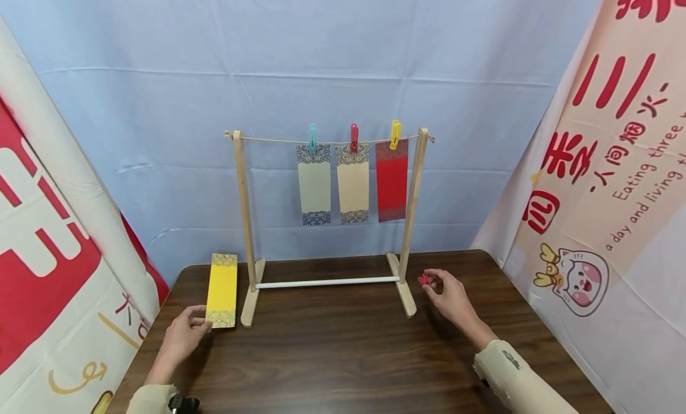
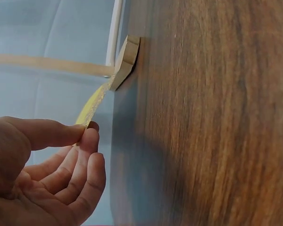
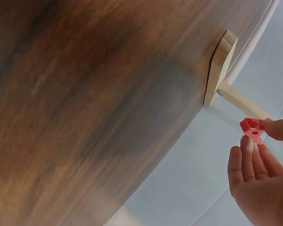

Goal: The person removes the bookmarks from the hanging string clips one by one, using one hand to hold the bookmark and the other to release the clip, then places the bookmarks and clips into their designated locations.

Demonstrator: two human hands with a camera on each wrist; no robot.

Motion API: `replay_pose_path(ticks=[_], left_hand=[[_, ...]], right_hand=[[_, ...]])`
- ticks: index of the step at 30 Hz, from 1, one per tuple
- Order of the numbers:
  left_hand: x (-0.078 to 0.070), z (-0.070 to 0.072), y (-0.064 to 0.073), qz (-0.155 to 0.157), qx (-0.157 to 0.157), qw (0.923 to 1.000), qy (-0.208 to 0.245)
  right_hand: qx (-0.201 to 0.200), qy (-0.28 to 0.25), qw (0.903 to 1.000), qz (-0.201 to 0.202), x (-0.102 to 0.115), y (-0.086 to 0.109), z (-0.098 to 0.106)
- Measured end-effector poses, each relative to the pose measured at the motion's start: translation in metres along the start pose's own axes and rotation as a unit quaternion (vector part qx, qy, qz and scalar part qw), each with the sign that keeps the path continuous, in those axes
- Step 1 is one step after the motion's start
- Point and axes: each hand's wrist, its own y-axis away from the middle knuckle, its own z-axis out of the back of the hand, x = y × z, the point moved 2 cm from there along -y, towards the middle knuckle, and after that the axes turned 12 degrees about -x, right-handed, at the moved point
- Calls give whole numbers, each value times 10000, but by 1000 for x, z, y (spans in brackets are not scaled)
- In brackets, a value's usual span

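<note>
Between thumb and fingers, my left hand (image 1: 183,335) pinches the lower corner of a yellow card (image 1: 222,288) with patterned ends; in the left wrist view the card (image 2: 90,104) shows nearly edge-on. My right hand (image 1: 451,296) pinches a small red clothespin (image 1: 424,279) to the right of the wooden rack, and the clothespin (image 3: 253,129) also shows in the right wrist view. On the rack's string (image 1: 273,140) hang a pale green card (image 1: 315,187) under a teal clothespin (image 1: 313,139), a beige card (image 1: 353,184) under a red one, and a red card (image 1: 392,184) under a yellow one.
The wooden rack (image 1: 243,205) stands at the back of the dark table (image 1: 332,354), with a white bar (image 1: 327,282) joining its feet. A light blue cloth (image 1: 161,122) hangs behind it. Printed banners (image 1: 605,181) flank both sides.
</note>
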Motion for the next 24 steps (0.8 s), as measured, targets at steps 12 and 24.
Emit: replay_pose_path(ticks=[12,24], left_hand=[[1,-2,-2,107,378,9989,263],[7,-8,-8,236,353,9991,78]], right_hand=[[615,505,9965,-244,-17,0,-5],[799,547,9947,-336,-21,0,-9]])
